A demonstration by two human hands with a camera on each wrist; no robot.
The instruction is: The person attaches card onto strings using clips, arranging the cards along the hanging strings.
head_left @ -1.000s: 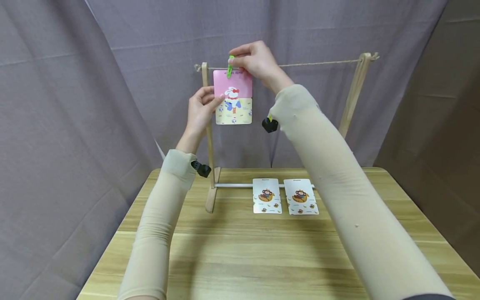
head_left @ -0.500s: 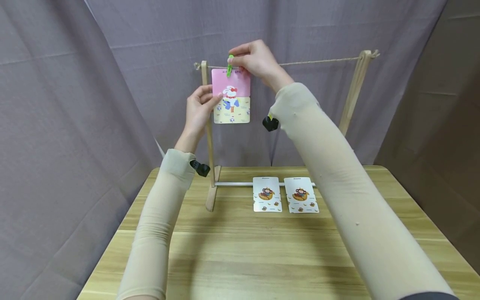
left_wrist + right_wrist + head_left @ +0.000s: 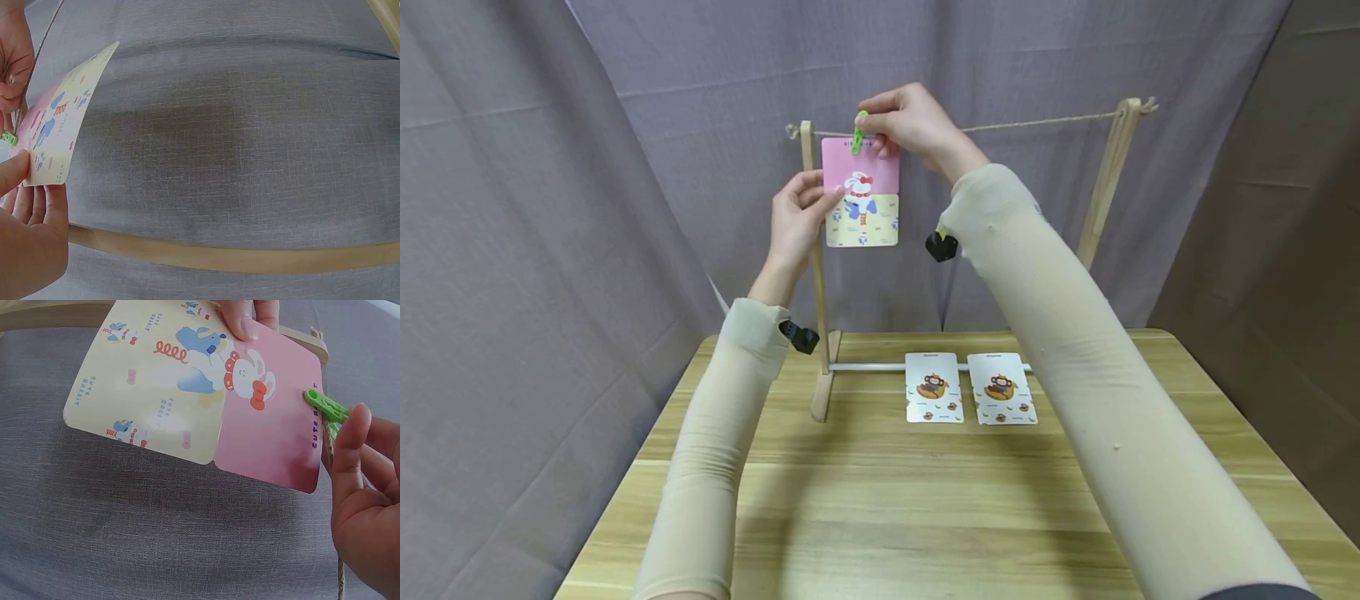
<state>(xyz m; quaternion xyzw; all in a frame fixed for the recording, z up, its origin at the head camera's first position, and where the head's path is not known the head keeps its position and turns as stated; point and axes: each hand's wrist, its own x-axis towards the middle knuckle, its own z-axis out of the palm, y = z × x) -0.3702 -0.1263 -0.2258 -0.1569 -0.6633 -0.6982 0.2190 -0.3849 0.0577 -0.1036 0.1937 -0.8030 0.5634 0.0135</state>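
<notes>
Two hands meet at the string (image 3: 1037,125): the right hand (image 3: 910,121) pinches the green clip (image 3: 858,132) directly above the card's top edge, while the left hand (image 3: 796,218), lower and to the left, pinches the card (image 3: 860,192) at its side. The card hangs upright, pink over yellow, printed with a cartoon rabbit.

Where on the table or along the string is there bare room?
The table is bare in front of the two monkey cards. The string is free from the right hand to the right post. It is crowded at the left post, where both hands hold card and green clip.
</notes>
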